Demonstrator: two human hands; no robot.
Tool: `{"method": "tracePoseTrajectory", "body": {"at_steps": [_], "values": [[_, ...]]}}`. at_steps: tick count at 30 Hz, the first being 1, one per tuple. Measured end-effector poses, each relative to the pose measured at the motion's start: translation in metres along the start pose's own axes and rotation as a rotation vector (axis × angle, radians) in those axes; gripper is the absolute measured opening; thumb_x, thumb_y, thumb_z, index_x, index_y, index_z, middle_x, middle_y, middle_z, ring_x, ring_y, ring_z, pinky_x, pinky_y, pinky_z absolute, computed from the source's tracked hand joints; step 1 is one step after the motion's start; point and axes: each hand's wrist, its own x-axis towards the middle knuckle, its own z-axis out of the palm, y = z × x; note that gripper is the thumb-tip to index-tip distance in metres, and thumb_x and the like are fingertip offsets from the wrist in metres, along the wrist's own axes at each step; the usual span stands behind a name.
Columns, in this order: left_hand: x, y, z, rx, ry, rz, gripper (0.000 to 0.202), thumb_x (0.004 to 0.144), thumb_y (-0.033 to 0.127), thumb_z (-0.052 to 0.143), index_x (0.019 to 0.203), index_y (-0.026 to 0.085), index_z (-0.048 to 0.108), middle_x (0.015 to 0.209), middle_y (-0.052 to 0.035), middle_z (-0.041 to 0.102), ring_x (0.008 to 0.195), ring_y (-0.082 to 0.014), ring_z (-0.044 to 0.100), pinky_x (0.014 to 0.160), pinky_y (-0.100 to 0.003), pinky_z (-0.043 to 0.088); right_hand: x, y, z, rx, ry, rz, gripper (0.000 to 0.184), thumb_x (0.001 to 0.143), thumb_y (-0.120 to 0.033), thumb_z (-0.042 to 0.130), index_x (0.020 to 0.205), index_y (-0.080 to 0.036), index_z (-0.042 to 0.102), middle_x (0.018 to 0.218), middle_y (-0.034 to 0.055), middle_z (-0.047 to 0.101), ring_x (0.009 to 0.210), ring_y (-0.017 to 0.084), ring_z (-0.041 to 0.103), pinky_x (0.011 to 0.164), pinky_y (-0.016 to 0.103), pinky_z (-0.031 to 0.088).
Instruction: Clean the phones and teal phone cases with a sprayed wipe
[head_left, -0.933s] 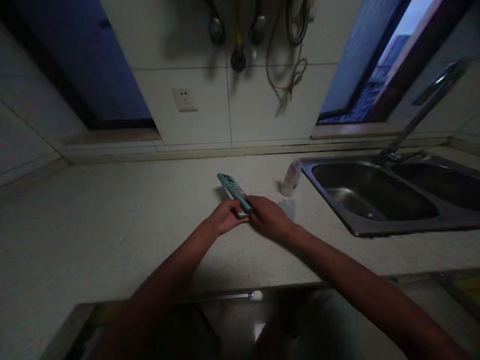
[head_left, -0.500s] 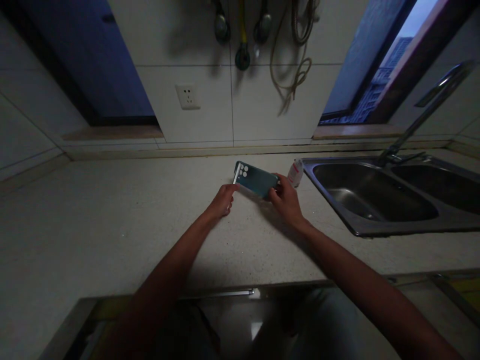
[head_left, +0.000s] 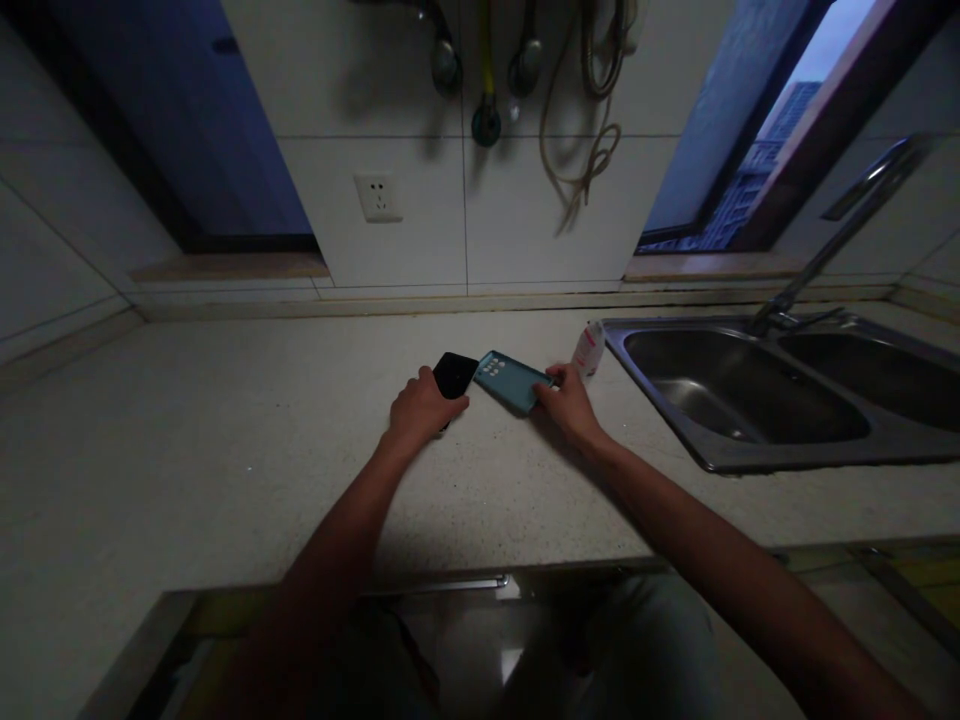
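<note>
My left hand (head_left: 418,410) is closed around a black phone (head_left: 453,375), which sticks out past my fingers just above the pale countertop (head_left: 225,440). My right hand (head_left: 568,402) pinches the near end of a teal phone case (head_left: 511,380), held low over the counter with its camera holes facing up. Phone and case sit side by side, almost touching, at the middle of the counter.
A small white bottle (head_left: 588,350) lies beside a steel double sink (head_left: 757,400) with a tap (head_left: 847,225) on the right. On the tiled wall are a socket (head_left: 378,197), hanging utensils (head_left: 486,80) and a cord (head_left: 585,150). Windows flank the wall.
The teal case and the black phone have come apart: my left hand now holds the phone alone, my right holds the empty case. Both have dropped lower toward the counter.
</note>
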Motion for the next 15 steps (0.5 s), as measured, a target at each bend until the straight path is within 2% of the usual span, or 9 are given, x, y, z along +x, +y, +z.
{"method": "tracePoseTrajectory", "body": {"at_steps": [2,4,6,10,15], "values": [[0.001,-0.001,-0.002,0.041,-0.003,-0.034,0.067,0.077,0.052,0.067,0.128,0.013,0.051,0.122,-0.0247,0.066,0.112,-0.0379,0.066,0.087,-0.044,0.052,-0.005,-0.005,-0.002,-0.122,-0.04,-0.008,0.039,0.073,-0.035,0.061,0.107,-0.021,0.048,0.09,0.0046,0.063,0.075,0.02,0.065,0.057,0.03,0.055],[0.002,-0.003,-0.003,0.076,-0.009,-0.056,0.067,0.079,0.052,0.065,0.129,0.011,0.05,0.124,-0.0258,0.065,0.113,-0.0385,0.065,0.089,-0.044,0.052,-0.011,-0.013,-0.004,-0.213,-0.136,-0.036,0.037,0.078,-0.034,0.058,0.111,-0.02,0.051,0.074,-0.0003,0.064,0.063,0.019,0.063,0.057,0.028,0.05],[0.003,-0.006,-0.004,0.098,-0.01,-0.076,0.067,0.08,0.052,0.063,0.13,0.01,0.049,0.124,-0.0267,0.065,0.114,-0.0387,0.065,0.09,-0.045,0.052,-0.017,-0.021,-0.005,-0.34,-0.212,-0.068,0.037,0.082,-0.031,0.056,0.117,-0.018,0.053,0.065,-0.0015,0.064,0.058,0.018,0.062,0.057,0.027,0.046],[0.007,-0.011,0.0,0.117,-0.026,-0.104,0.068,0.082,0.055,0.062,0.131,0.009,0.049,0.126,-0.0277,0.064,0.115,-0.038,0.064,0.093,-0.045,0.052,-0.029,-0.029,-0.003,-0.661,-0.335,-0.182,0.044,0.09,-0.028,0.052,0.132,-0.015,0.053,0.077,0.0067,0.073,0.072,0.021,0.067,0.066,0.029,0.044],[0.011,-0.014,0.005,0.132,-0.044,-0.115,0.07,0.084,0.057,0.062,0.132,0.008,0.049,0.128,-0.0286,0.063,0.118,-0.0379,0.063,0.095,-0.045,0.051,-0.044,-0.034,0.008,-0.994,-0.403,-0.262,0.054,0.095,-0.029,0.044,0.147,-0.015,0.041,0.101,0.0159,0.076,0.086,0.027,0.071,0.071,0.034,0.044]]}}
